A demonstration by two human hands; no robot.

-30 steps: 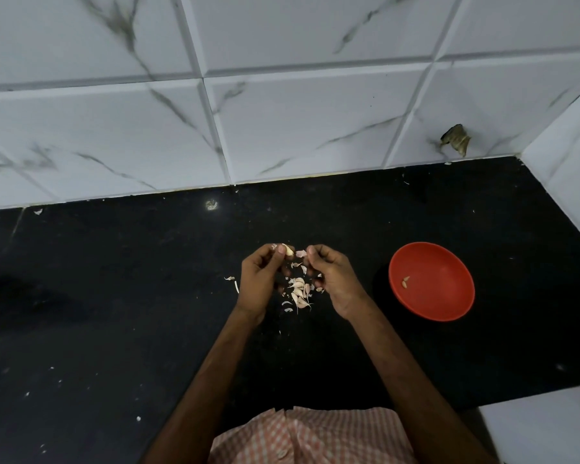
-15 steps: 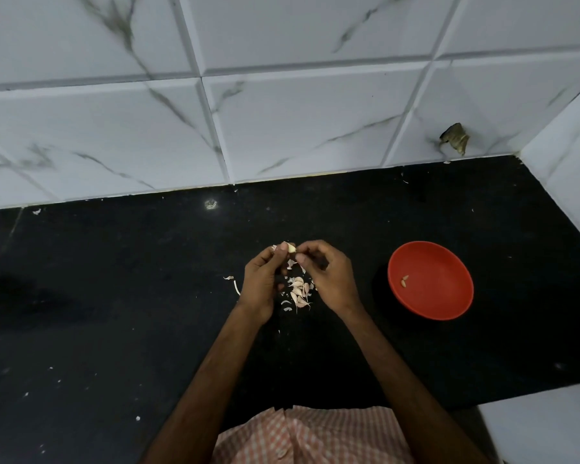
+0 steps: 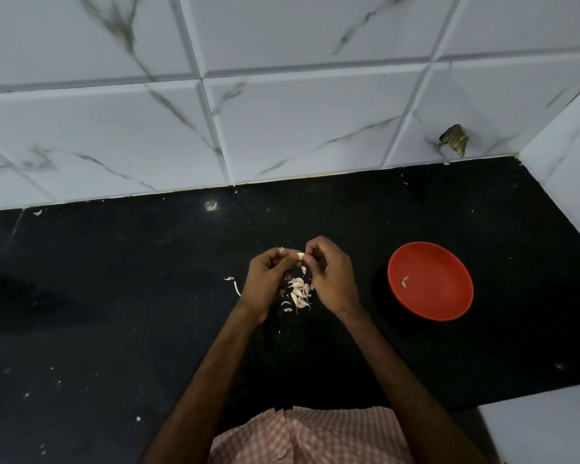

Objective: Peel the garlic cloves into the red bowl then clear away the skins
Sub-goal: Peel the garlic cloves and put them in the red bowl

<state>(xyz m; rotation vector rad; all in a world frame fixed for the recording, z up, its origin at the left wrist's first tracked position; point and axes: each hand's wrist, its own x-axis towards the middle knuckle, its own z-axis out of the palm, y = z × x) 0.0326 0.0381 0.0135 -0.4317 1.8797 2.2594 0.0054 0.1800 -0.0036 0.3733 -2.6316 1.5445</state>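
**Garlic peel: clove held between both hands**

Head view:
- Left hand (image 3: 268, 279) and right hand (image 3: 332, 279) are raised together above the black counter (image 3: 114, 296), fingers curled.
- One pale clove (image 3: 300, 256) is pinched between the fingertips of both hands: left thumb and fingers on its left end, right thumb and forefinger on its right end. Cannot tell how much skin is on it.
- Directly below the hands, on the counter, lies a small pile (image 3: 298, 293) of pinkish cloves and loose skin.
- A few skins (image 3: 236, 288) lie just left of the left hand.
- Red bowl (image 3: 442, 296) sits on the counter to the right of the right hand, apart from it. Inside, two small peeled cloves (image 3: 405, 281) lie near its left side.
- White marbled tiles (image 3: 298, 128) back the counter.
- Checked shirt (image 3: 308, 437) shows at the bottom edge.
- White specks are scattered over the counter at lower left.
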